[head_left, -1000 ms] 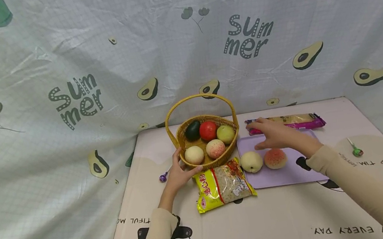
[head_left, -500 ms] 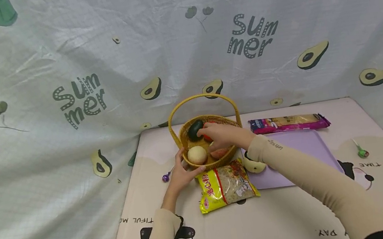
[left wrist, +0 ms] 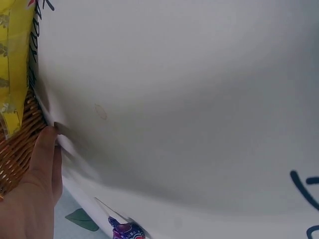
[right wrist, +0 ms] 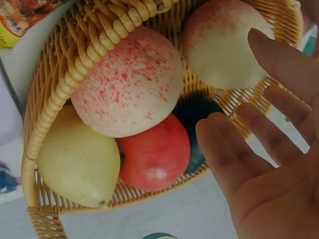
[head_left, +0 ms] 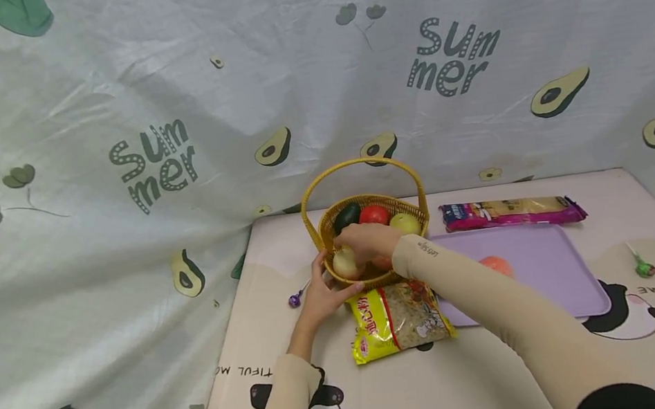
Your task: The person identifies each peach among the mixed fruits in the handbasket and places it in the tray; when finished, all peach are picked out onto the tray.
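Observation:
A wicker basket holds a dark green oval fruit, a red round fruit, a yellow-green pear, a pale peach and a red-speckled peach. My right hand is over the basket. In the right wrist view its extended fingers and thumb lie beside the pale peach; whether the thumb touches it I cannot tell. At the basket's left front, my left hand rests against the wicker side with fingers straight and thumb spread along the front.
On a lilac tray lies a reddish peach, partly behind my right sleeve. A yellow pasta bag sits before the basket. A long purple noodle packet lies behind the tray. Lollipops lie left and right.
My right hand has moved left from above the tray to the basket, reaching toward the pale peach. My left hand stays at the basket. The head view has shifted slightly.

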Motion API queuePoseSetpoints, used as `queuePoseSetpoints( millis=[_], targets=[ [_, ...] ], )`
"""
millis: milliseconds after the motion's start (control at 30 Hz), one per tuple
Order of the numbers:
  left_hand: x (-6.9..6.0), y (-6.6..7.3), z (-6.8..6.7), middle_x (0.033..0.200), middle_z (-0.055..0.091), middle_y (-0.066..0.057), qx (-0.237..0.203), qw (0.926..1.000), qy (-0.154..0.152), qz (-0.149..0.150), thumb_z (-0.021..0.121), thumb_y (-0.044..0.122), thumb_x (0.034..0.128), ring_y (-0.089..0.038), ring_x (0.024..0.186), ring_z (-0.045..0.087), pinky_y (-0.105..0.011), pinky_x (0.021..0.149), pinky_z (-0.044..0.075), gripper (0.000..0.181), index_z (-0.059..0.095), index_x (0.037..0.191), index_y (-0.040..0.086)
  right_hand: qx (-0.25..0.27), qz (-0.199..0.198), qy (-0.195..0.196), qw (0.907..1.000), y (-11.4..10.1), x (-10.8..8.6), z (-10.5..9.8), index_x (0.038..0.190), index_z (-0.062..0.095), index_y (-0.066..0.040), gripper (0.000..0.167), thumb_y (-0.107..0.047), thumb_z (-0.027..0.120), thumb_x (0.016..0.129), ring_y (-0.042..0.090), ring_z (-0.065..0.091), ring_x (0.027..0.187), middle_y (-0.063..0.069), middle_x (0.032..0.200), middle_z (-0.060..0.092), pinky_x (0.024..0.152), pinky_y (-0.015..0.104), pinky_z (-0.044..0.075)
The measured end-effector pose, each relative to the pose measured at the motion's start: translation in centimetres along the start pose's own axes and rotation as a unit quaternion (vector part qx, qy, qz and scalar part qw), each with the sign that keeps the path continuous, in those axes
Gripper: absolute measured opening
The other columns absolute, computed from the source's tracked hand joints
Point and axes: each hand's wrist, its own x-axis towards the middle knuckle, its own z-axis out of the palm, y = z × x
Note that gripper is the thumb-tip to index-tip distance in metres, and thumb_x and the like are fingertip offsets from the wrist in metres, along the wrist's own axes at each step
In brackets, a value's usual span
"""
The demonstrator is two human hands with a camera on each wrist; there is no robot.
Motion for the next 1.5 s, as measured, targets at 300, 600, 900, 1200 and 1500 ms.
queuePoseSetpoints(
  millis=[300, 600, 900, 1200, 1500],
  targets=[
    [-0.1, 0.1, 0.0, 0.173, 0.018, -0.017, 0.001, 1.0, 0.003, 0.006, 0.086, 0.039, 0.0867, -0.048, 0.153, 0.034, -0.058, 0.123, 0.037, 0.11, 0.01, 0.166, 0.026, -0.015, 0.018, -0.012, 0.9997, -0.5, 1.3, 1.3, 0.143, 0.062, -0.017, 0.058, -0.017, 0.084, 0.089, 0.025, 0.061, 0.124, 0.007, 0.138, 0.066, 0.111, 0.047, 0.053],
    [-0.1, 0.5, 0.0, 0.173, 0.017, -0.015, 0.004, 1.0, 0.0, 0.004, 0.086, 0.04, 0.0868, -0.047, 0.155, 0.031, -0.058, 0.125, 0.034, 0.109, 0.011, 0.166, 0.028, -0.032, 0.013, -0.001, 0.9994, -0.3, 2.2, 2.1, 0.141, 0.061, -0.015, 0.06, -0.011, 0.085, 0.087, 0.025, 0.062, 0.122, 0.01, 0.136, 0.064, 0.111, 0.045, 0.054],
    [-0.2, 0.4, 0.1, 0.175, 0.015, -0.014, -0.001, 1.0, 0.0, -0.006, 0.084, 0.041, 0.0883, -0.049, 0.154, 0.03, -0.061, 0.121, 0.039, 0.108, 0.009, 0.166, 0.032, -0.035, 0.009, 0.004, 0.9993, 0.0, 2.3, 2.6, 0.146, 0.056, -0.019, 0.06, -0.019, 0.082, 0.092, 0.026, 0.063, 0.127, 0.01, 0.139, 0.064, 0.11, 0.048, 0.054],
    [-0.3, 0.2, 0.2, 0.175, 0.014, -0.015, -0.009, 0.9999, 0.001, -0.01, 0.084, 0.038, 0.0885, -0.05, 0.154, 0.03, -0.062, 0.121, 0.037, 0.109, 0.009, 0.166, 0.03, -0.038, -0.006, 0.016, 0.9991, -0.1, 2.0, 3.2, 0.151, 0.051, -0.018, 0.062, -0.021, 0.077, 0.096, 0.033, 0.063, 0.129, 0.017, 0.148, 0.057, 0.111, 0.051, 0.053],
    [-0.1, 0.1, 0.1, 0.174, 0.015, -0.015, -0.006, 0.9999, 0.0, -0.01, 0.084, 0.04, 0.0887, -0.051, 0.154, 0.03, -0.062, 0.121, 0.037, 0.107, 0.01, 0.165, 0.032, -0.054, -0.019, 0.038, 0.9977, 0.4, 2.1, 3.1, 0.144, 0.057, -0.019, 0.058, -0.026, 0.081, 0.092, 0.027, 0.068, 0.116, 0.011, 0.132, 0.066, 0.103, 0.047, 0.059]
  ],
)
